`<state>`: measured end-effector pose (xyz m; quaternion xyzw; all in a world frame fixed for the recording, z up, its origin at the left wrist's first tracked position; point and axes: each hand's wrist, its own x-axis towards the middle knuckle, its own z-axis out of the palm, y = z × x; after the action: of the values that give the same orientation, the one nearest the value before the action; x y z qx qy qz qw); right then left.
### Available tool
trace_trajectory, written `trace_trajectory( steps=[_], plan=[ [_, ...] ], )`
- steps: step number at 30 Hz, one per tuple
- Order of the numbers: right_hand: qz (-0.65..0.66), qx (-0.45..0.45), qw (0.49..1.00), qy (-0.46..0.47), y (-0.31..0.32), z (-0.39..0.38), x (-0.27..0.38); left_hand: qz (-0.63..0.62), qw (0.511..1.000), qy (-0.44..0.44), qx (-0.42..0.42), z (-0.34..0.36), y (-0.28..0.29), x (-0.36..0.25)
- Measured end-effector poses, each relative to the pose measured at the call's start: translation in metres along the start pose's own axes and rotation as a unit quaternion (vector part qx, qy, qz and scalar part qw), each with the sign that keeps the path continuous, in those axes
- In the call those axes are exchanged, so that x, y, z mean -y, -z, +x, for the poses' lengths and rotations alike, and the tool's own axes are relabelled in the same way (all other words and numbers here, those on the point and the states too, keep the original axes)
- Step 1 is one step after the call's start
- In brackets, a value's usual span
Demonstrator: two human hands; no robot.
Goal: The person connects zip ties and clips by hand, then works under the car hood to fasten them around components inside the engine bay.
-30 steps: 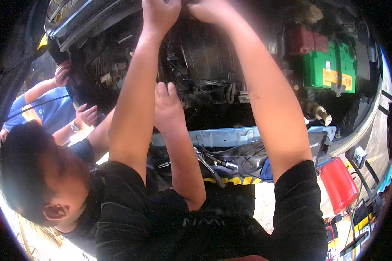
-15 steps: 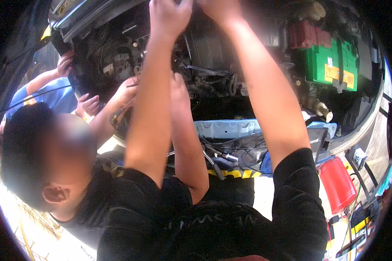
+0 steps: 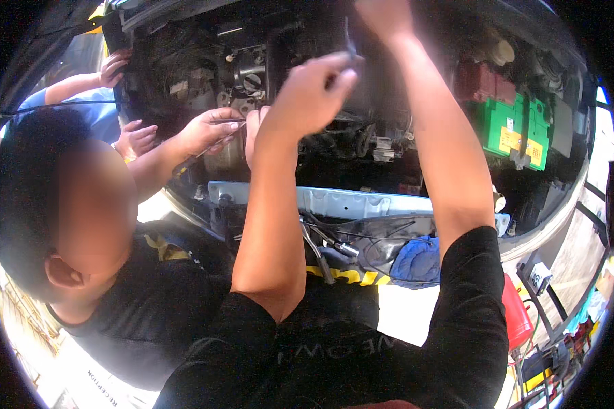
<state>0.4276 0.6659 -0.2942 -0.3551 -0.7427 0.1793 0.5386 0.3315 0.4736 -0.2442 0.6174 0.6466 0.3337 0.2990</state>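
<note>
Both hands work over the engine (image 3: 307, 82): left hand (image 3: 307, 95) closed on a thin tool (image 3: 348, 41), right hand (image 3: 383, 15) grip unclear; next needs steady aim.

Open engine bay (image 3: 361, 136) of a vehicle in bright daylight, with a green battery (image 3: 508, 129) at right, a pale blue front crossmember (image 3: 361, 202) below, a blue cloth (image 3: 416, 262) draped over it, and a red container (image 3: 515, 313) on the sunlit pale floor (image 3: 406, 317).
</note>
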Motion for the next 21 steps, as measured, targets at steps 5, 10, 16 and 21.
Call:
trace_trajectory(
  steps=[5,10,16,21],
  plan=[
    [0.045,0.053,0.99,-0.121,0.01,-0.008,0.0,-0.049,0.971,0.168,-0.162,0.028,0.023,0.034],
    [-0.056,0.023,0.995,-0.073,0.017,-0.01,-0.008,-0.102,0.941,0.297,-0.127,0.039,0.031,0.072],
    [-0.133,0.082,0.987,0.022,0.015,-0.021,-0.017,-0.063,0.944,0.302,-0.118,-0.006,-0.003,0.056],
    [-0.142,0.198,0.968,0.067,0.03,-0.008,-0.011,-0.442,0.874,0.198,-0.021,-0.038,-0.053,0.0]
  ],
)
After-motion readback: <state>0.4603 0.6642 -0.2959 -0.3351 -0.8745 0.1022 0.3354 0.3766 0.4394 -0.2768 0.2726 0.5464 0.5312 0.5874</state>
